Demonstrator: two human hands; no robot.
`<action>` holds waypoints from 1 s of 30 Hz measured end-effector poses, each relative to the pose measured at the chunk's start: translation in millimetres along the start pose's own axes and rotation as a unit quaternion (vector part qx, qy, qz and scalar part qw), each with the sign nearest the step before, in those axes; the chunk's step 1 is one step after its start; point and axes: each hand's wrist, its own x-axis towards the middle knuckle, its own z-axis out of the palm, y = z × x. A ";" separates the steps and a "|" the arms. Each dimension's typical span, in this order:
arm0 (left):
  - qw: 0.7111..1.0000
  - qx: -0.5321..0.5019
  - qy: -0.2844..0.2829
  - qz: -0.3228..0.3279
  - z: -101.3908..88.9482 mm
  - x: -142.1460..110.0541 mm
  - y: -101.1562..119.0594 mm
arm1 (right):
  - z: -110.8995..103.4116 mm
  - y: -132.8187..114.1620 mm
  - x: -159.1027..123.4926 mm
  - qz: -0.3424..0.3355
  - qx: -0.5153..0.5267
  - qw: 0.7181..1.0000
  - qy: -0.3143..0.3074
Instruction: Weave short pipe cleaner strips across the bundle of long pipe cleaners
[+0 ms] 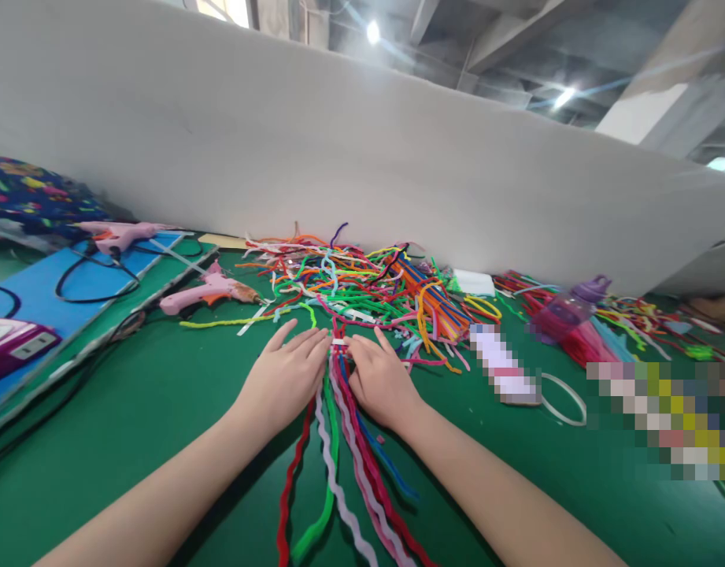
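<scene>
A bundle of coloured pipe cleaners (344,441) lies on the green table (131,441), running from a white tie (339,342) toward me. My left hand (282,378) rests flat on the left of the bundle, fingers stretched out toward the tie. My right hand (379,379) lies on the right of the bundle, its fingertips pressed against the strands at the tie. Whether the right fingers pinch a strand is hidden. Behind the tie sprawls a tangled heap of pipe cleaners (374,283).
Two pink glue guns (208,293) (121,233) lie at the left, beside a blue board (43,295) with black cables and a power strip (13,340). A purple-capped bottle (566,311) and a white ring (566,398) sit right. A white wall (338,150) closes the back.
</scene>
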 end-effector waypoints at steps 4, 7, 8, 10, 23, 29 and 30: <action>0.998 -0.002 -0.046 0.035 8.5 0.5 4.5 | 0.3 -0.3 0.1 -0.009 0.012 1.000 -0.018; 0.996 0.003 -0.092 -0.013 13.8 0.2 4.4 | -0.9 -0.5 0.9 -0.001 0.017 1.000 -0.022; 0.994 0.004 -0.103 -0.036 14.4 0.1 4.1 | -1.4 -0.4 1.1 0.000 0.019 1.000 -0.021; 0.991 0.000 -0.116 -0.072 13.7 0.2 3.8 | -2.3 0.4 1.4 0.000 0.021 1.000 -0.020; 0.985 -0.001 -0.128 -0.115 2.7 5.0 3.6 | -34.6 9.6 4.8 0.014 0.045 0.995 0.083; 0.984 -0.002 -0.132 -0.117 3.0 6.3 2.7 | -107.1 126.1 2.1 0.295 -0.079 0.935 0.181; 0.984 -0.003 -0.132 -0.116 3.1 6.4 2.7 | -109.5 151.7 -1.8 0.334 -0.115 0.924 0.145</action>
